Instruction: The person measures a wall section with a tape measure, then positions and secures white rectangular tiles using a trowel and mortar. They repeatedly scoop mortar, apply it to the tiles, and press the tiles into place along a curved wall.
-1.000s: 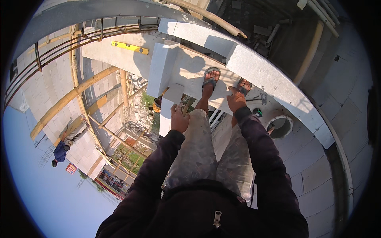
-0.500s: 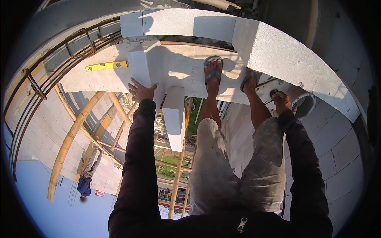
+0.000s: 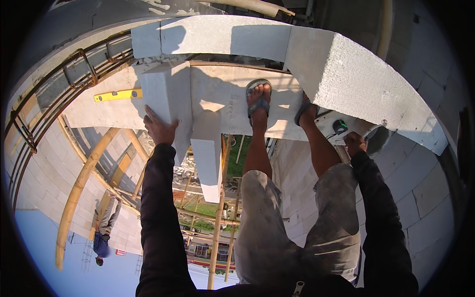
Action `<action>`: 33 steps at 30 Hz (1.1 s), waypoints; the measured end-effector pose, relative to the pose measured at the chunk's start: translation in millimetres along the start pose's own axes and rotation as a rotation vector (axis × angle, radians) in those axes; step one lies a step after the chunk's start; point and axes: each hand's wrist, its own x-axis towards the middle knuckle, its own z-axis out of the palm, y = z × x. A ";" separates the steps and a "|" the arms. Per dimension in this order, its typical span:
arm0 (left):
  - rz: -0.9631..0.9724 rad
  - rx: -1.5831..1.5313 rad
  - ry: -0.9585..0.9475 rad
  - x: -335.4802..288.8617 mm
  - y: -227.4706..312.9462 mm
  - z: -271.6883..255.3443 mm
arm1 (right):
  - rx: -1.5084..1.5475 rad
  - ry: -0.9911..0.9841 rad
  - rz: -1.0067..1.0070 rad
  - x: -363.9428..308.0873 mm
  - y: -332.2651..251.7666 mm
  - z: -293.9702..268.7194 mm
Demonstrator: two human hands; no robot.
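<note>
Larger white block [image 3: 180, 99] on the ledge [image 3: 213, 81] is being steadied, it seems, by the left hand [image 3: 161, 131], fingers apart, a firmer hold probably called for next, while whether anything's gripped by the right hand [image 3: 354, 143] can't be told.

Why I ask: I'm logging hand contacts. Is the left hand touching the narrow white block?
Apart: the head view shows part of the wider block between the left hand and the narrow white block.

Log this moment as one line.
left hand: spread against white rectangular block | right hand: curled beside small green-and-black object | yellow bar-shaped spirit level: on pale concrete ledge
</note>
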 end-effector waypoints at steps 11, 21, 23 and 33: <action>0.311 0.176 0.001 -109.8 47.2 -204.3 | -0.215 0.098 0.115 -70.0 97.5 47.3; 0.743 0.378 -0.166 -204.5 131.4 -268.6 | 0.268 0.258 0.493 -99.7 38.8 37.1; 0.841 0.388 -0.218 -210.6 152.4 -265.3 | 0.351 0.414 0.522 -92.0 77.0 39.6; 0.989 0.483 -0.258 -239.0 245.2 -227.4 | 0.202 0.698 0.538 29.8 183.7 9.6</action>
